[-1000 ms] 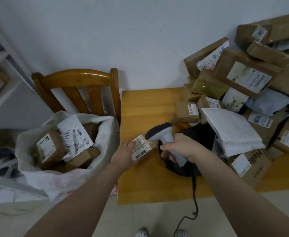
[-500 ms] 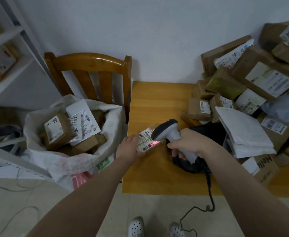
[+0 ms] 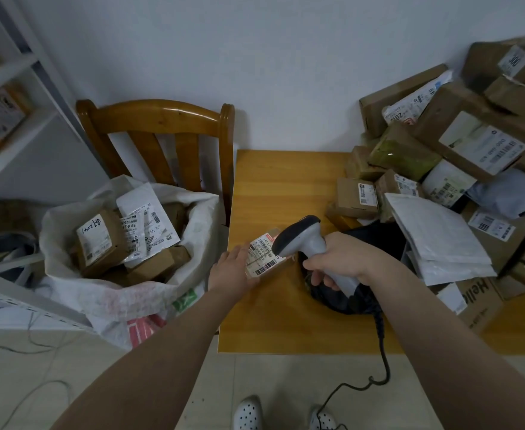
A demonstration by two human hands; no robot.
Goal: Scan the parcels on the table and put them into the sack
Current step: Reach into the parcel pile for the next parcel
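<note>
Wooden table (image 3: 279, 187) at frame centre: the left hand (image 3: 231, 273) grips the left edge of a small parcel (image 3: 265, 259), fingers close together. Fingers of the right hand (image 3: 338, 259) curl round the scanner (image 3: 309, 243) over its label; sack (image 3: 115, 293) at lower left.

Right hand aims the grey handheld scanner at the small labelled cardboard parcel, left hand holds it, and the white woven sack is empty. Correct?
No: the head view shows the white woven sack already holds several parcels. The rest stands: right hand on the grey handheld scanner, left hand holding the small labelled cardboard parcel.
</note>
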